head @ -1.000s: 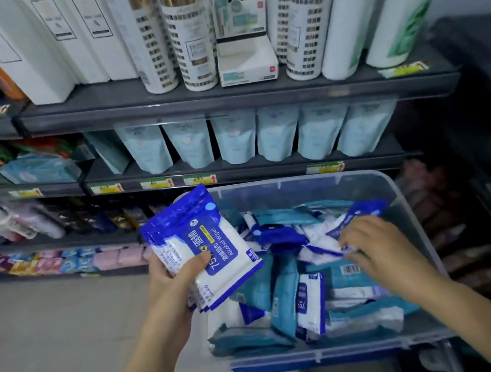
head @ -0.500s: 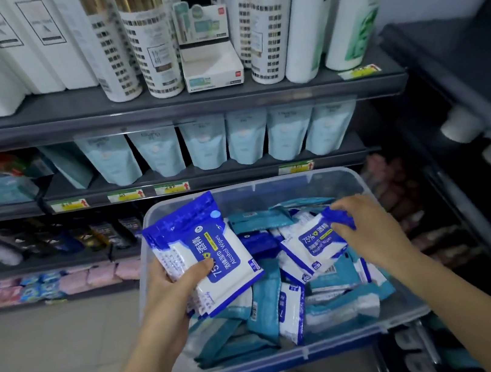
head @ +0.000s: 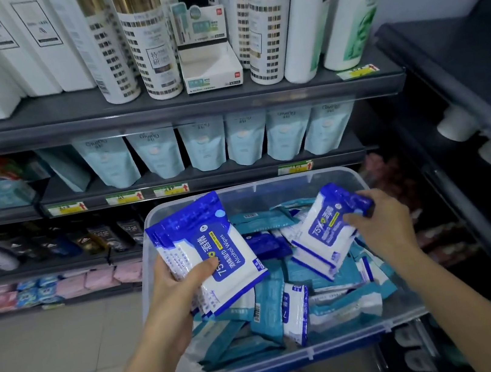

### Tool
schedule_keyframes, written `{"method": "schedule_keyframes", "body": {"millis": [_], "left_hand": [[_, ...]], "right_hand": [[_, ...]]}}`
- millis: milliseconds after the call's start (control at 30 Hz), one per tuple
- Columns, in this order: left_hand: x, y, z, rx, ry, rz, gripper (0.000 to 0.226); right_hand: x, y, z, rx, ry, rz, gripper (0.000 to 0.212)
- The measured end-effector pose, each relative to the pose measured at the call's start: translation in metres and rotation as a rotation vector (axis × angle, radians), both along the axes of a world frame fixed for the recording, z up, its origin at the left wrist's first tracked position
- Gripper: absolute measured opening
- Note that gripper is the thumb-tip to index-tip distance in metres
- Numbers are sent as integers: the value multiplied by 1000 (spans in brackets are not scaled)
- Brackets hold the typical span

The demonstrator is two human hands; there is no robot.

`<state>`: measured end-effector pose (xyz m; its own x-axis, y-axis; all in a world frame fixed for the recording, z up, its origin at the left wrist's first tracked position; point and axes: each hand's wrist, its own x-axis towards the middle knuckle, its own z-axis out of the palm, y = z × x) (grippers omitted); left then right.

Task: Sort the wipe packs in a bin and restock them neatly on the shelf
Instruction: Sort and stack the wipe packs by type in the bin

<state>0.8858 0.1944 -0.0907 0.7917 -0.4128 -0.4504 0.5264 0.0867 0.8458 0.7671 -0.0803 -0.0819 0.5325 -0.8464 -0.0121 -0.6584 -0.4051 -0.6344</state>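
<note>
Below, the bin (head: 273, 186) holds loose teal and blue wipe packs (head: 268, 306).

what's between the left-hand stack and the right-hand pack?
Head view: only loose packs lying in the bin, dark blue and teal. The stack and the held pack don't touch.
</note>
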Motion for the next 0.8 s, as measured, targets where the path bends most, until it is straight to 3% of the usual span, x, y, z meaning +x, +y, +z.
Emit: {"method": "schedule_keyframes", "body": {"millis": [100, 167, 233, 367, 533, 667, 733, 800], "left_hand": [[0, -1, 0, -6, -8, 1, 73], [0, -3, 1, -11, -9, 0, 74], [-2, -4, 2, -9, -8, -4, 77], [-2, -4, 2, 0, -4, -17, 86], [0, -5, 1, -8, -5, -12, 83], [0, -8, 2, -15, -11, -10, 77], [-1, -9, 2, -16, -10, -22, 77], [-1, -11, 3, -13, -5, -37, 79]], "right_hand": [[-2, -19, 6, 32, -118, -46, 12], [-5, -28, 8, 62, -173, -56, 11], [-6, -33, 9, 85, -157, -45, 12], [-9, -34, 15, 42, 67, 40, 10], [-19, -46, 28, -20, -57, -77, 5], [-15, -43, 34, 378, -424, -232, 18], [-3, -32, 23, 530, -508, -292, 9], [6, -19, 0, 557, -471, -344, 17]]}}
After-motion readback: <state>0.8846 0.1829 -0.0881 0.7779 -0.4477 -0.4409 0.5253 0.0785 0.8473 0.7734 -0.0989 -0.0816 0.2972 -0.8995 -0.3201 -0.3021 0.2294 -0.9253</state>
